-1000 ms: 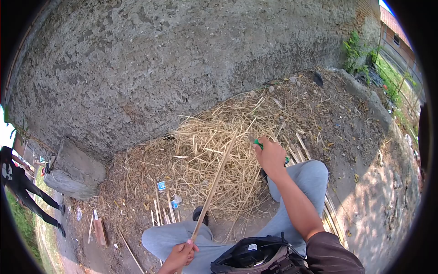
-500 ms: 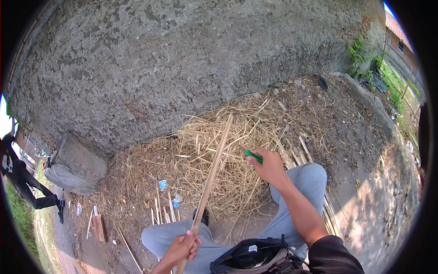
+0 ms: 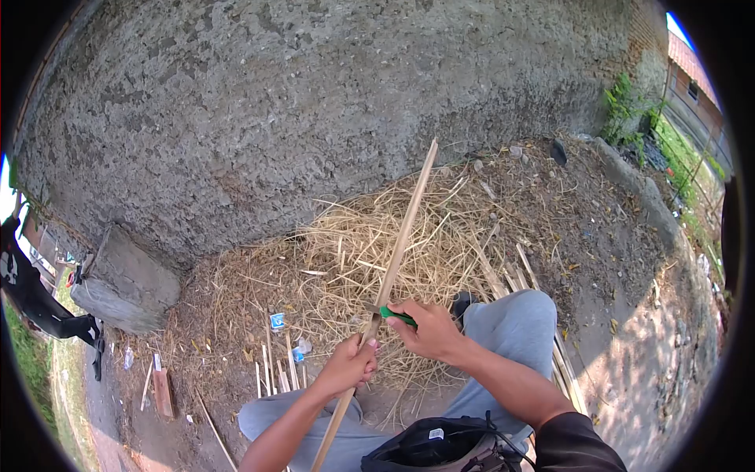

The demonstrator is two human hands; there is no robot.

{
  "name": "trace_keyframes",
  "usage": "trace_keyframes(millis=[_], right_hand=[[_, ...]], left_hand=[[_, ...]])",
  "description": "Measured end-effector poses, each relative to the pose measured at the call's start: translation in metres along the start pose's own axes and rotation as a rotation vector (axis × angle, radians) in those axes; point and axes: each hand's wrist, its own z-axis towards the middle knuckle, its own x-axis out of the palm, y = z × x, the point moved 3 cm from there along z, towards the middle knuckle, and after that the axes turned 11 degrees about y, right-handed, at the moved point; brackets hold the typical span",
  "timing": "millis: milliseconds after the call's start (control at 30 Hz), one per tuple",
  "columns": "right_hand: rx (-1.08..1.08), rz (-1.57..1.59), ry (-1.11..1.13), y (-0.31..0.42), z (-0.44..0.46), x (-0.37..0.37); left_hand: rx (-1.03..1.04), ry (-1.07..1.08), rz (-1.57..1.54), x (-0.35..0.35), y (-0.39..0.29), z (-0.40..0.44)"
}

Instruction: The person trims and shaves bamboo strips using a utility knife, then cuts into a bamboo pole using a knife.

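Note:
A long pale strip, wood or bamboo [image 3: 407, 220], slants up from my lap toward the wall. My left hand [image 3: 351, 367] is closed round its lower part, with the lower end running on below the fist. Just above it, my right hand [image 3: 425, 326] grips a green-handled knife [image 3: 399, 316], whose short blade lies against the strip. Beyond both hands spreads a heap of thin shavings [image 3: 377, 252] on the ground.
A rough grey wall [image 3: 314, 102] rises behind the heap. Cut strips [image 3: 566, 370] lie beside my right knee, others near the left knee. A black bag [image 3: 429, 448] sits at my lap. A concrete block [image 3: 130, 279] and a walking person [image 3: 35, 291] are at the left.
The strip has shifted upward. My left hand has moved up, and my right hand has brought the green knife down and left onto the strip. The person at the left has moved farther left.

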Motion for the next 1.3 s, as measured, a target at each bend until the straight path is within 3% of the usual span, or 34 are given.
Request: trace_keyframes(millis=[67,167,400,500,567,767,1300], right_hand=[[-0.007,-0.072,0.014,-0.001,-0.002,0.003],[-0.055,-0.074,0.028,-0.006,-0.004,0.011],[-0.125,-0.099,-0.019,0.0,-0.007,0.017],[-0.162,-0.14,-0.051,0.004,-0.006,0.019],[-0.155,-0.136,-0.082,0.005,-0.007,0.023],[-0.16,-0.234,-0.123,0.004,-0.002,0.032],[-0.052,-0.211,-0.171,-0.025,0.015,0.034]], left_hand=[[0.031,-0.147,0.128,0.001,-0.001,0.003],[0.082,-0.182,0.296,-0.006,0.008,0.008],[0.152,-0.217,0.36,-0.014,0.025,0.014],[0.261,-0.288,0.611,-0.015,0.027,0.013],[0.354,-0.464,0.825,-0.01,0.024,0.009],[0.069,-0.537,0.88,0.005,0.002,-0.01],[0.03,-0.548,0.887,0.008,0.012,-0.001]])
